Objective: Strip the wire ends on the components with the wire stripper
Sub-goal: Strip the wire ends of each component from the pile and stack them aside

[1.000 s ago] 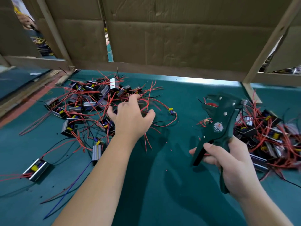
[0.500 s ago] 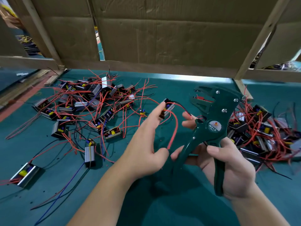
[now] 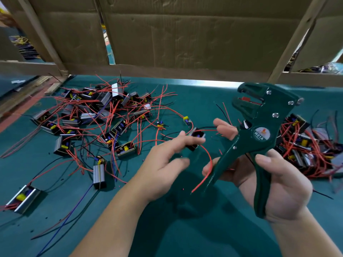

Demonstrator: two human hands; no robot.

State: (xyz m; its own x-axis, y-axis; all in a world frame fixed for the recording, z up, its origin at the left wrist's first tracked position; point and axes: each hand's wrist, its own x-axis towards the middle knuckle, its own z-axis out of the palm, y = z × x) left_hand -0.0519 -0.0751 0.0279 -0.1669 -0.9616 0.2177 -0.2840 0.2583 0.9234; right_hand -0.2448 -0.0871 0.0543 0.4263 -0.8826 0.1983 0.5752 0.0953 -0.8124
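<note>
Currently, in the head view, the right hand (image 3: 282,182) grips the green wire stripper (image 3: 259,134) right of centre, raised above the tabletop (image 3: 185,234). Palm and thumb curl round the right handle, the lower fingers reach to the left handle, and the two handles stand apart. The tool's jaws point up and left and stand open. Two upper fingers (image 3: 224,129) of that hand extend leftward behind the tool, meeting the short black and red leads of one component (image 3: 198,135). The left hand (image 3: 163,164) is motion-blurred. Its fingers (image 3: 178,143) stretch across this component and touch it, with the thumb apart below; whether they pinch it cannot be told. A red wire (image 3: 208,164) curves down from the component, its free end hanging beside the left handle. On the tabletop, the left pile (image 3: 104,112) of components with red wires lies far left. The right pile (image 3: 304,145) lies just behind the right hand. A cardboard wall (image 3: 185,34) closes the far edge.
</note>
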